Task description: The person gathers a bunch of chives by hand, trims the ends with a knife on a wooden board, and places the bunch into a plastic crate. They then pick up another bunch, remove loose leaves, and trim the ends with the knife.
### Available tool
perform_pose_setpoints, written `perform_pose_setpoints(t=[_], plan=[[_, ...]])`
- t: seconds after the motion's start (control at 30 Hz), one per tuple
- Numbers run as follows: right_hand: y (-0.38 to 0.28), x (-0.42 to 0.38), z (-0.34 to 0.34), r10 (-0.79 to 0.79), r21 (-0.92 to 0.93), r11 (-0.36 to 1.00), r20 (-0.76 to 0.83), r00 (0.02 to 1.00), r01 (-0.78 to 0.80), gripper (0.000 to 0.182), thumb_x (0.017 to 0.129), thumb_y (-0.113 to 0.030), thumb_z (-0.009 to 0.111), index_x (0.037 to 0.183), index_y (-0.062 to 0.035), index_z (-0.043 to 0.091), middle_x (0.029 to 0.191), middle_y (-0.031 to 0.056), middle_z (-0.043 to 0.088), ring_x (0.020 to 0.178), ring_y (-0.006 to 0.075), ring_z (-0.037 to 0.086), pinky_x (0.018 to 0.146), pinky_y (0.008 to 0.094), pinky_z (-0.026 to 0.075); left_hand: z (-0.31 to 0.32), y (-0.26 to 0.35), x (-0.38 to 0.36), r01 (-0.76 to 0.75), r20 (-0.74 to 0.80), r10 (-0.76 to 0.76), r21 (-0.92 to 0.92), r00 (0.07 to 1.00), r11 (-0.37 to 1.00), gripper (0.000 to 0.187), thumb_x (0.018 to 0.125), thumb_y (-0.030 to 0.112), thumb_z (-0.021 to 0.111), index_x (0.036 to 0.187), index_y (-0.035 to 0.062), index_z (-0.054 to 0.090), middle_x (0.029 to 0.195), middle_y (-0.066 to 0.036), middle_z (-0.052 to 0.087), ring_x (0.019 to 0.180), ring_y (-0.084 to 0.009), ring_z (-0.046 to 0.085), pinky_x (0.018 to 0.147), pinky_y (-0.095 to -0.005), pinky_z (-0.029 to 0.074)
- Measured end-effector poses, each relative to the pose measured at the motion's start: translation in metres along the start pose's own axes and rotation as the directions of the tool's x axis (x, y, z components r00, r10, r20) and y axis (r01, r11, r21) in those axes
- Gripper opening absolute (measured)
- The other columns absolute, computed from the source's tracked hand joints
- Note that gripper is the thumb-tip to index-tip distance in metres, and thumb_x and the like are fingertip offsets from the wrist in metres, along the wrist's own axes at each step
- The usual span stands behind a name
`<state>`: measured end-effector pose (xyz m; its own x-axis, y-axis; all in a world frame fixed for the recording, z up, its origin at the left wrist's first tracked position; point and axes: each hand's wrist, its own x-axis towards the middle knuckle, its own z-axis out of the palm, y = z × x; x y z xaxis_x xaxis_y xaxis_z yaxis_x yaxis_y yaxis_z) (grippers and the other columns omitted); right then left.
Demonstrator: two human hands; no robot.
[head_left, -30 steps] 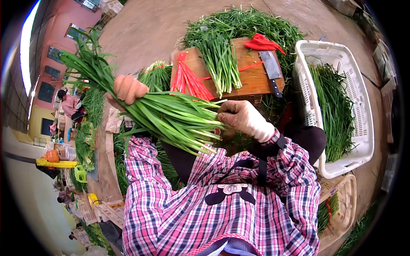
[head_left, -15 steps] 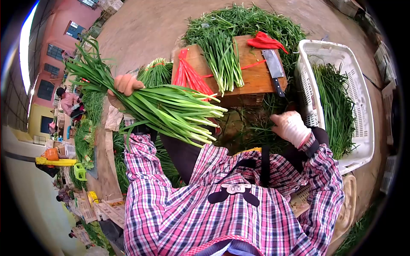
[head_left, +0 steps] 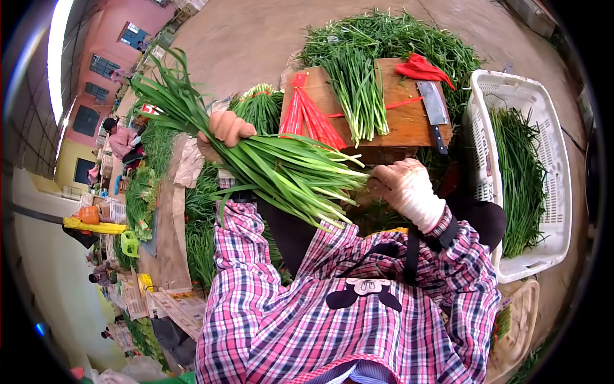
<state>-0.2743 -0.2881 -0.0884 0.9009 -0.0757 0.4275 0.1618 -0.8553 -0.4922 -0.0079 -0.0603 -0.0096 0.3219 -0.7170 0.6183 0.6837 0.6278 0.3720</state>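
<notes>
Head view: the right hand (head_left: 401,185) has come back from beside the basket (head_left: 486,173) and now touches the cut ends of the chive bundle (head_left: 281,168), fingers curled. The left hand (head_left: 225,129) stays clamped around its middle. Behind, a cleaver (head_left: 436,110) lies on the tabletop (head_left: 409,125).

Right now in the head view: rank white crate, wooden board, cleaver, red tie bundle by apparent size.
Largest to smallest, as they look:
1. white crate
2. wooden board
3. red tie bundle and cleaver: too alike to rank.
Fisheye stretches the edges, so the crate's lead may be overstated.
</notes>
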Motion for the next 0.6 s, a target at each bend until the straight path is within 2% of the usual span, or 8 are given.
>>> perform_pose_setpoints(t=[0.1,0.17,0.27,0.3,0.37,0.43,0.57,0.6], plan=[[0.027,-0.025,0.008,0.083,-0.221,0.975,0.194,0.977,-0.039,0.014,0.077,-0.023,0.067,0.078,-0.0115,0.061,0.063,0.0086,0.060,0.065,0.0303,0.061,0.065,0.0433,0.047,-0.001,-0.001,0.000,-0.020,-0.015,0.019,-0.026,1.000,0.999,0.028,0.090,0.023,0.064,0.076,0.0133,0.042,0.078,0.002,0.042,0.066,-0.0121,0.040,0.095,-0.0389,0.039],[0.043,-0.044,0.004,0.268,-0.427,0.902,0.440,0.857,-0.063,0.012,0.076,-0.022,0.067,0.082,-0.0123,0.064,0.069,0.0087,0.062,0.069,0.0296,0.063,0.067,0.0432,0.048,-0.003,0.000,-0.002,-0.068,-0.046,0.068,0.010,0.997,0.998,0.024,0.089,0.021,0.065,0.080,0.0136,0.044,0.079,0.003,0.042,0.064,-0.0098,0.040,0.095,-0.0360,0.040],[0.037,-0.047,-0.020,0.208,-0.410,0.911,0.394,0.895,-0.031,0.018,0.079,-0.011,0.063,0.096,-0.0149,0.069,0.085,0.0074,0.067,0.085,0.0266,0.067,0.066,0.0413,0.052,-0.006,0.005,-0.003,-0.091,-0.046,0.094,0.055,0.995,0.994,0.022,0.088,0.020,0.065,0.083,0.0137,0.045,0.079,0.004,0.043,0.064,-0.0088,0.041,0.100,-0.0358,0.040],[0.022,-0.038,-0.028,0.144,-0.219,0.972,0.281,0.949,-0.083,0.019,0.079,-0.011,0.064,0.097,-0.0146,0.069,0.083,0.0078,0.066,0.083,0.0271,0.066,0.066,0.0408,0.052,-0.008,0.005,-0.004,-0.089,-0.041,0.092,0.062,0.995,0.994,0.022,0.088,0.020,0.065,0.083,0.0136,0.045,0.079,0.004,0.043,0.064,-0.0089,0.041,0.102,-0.0364,0.039],[-0.006,-0.021,-0.035,0.101,0.183,0.978,0.008,0.995,-0.101,0.021,0.078,-0.011,0.068,0.099,-0.0142,0.069,0.080,0.0086,0.065,0.079,0.0281,0.065,0.067,0.0398,0.053,-0.010,-0.001,-0.004,-0.098,-0.050,0.101,0.059,0.994,0.993,0.023,0.088,0.020,0.065,0.081,0.0136,0.044,0.079,0.004,0.042,0.063,-0.0087,0.040,0.105,-0.0379,0.038],[-0.033,0.001,-0.036,0.105,0.348,0.935,-0.084,0.991,-0.069,0.022,0.078,-0.012,0.071,0.100,-0.0125,0.068,0.074,0.0088,0.061,0.074,0.0290,0.064,0.066,0.0379,0.052,-0.006,-0.011,0.001,-0.100,-0.064,0.105,0.079,0.992,0.992,0.024,0.087,0.019,0.066,0.080,0.0137,0.044,0.079,0.004,0.041,0.063,-0.0085,0.039,0.105,-0.0382,0.037],[-0.056,0.040,-0.020,-0.047,0.296,0.945,-0.300,0.953,0.140,0.018,0.077,-0.015,0.073,0.093,-0.0119,0.066,0.069,0.0059,0.059,0.066,0.0270,0.062,0.061,0.0393,0.049,-0.001,-0.018,0.008,-0.033,-0.063,0.042,0.132,0.997,0.991,0.026,0.086,0.019,0.066,0.078,0.0138,0.042,0.079,0.004,0.041,0.066,-0.0113,0.041,0.106,-0.0401,0.035],[-0.059,0.047,-0.020,-0.075,0.277,0.948,-0.291,0.954,0.159,0.020,0.076,-0.015,0.073,0.095,-0.0121,0.066,0.068,0.0057,0.058,0.066,0.0268,0.062,0.061,0.0393,0.049,0.002,-0.024,0.010,-0.067,-0.083,0.073,0.079,0.994,0.995,0.024,0.085,0.020,0.060,0.074,0.0116,0.040,0.075,0.000,0.040,0.065,-0.0153,0.040,0.104,-0.0489,0.037]])
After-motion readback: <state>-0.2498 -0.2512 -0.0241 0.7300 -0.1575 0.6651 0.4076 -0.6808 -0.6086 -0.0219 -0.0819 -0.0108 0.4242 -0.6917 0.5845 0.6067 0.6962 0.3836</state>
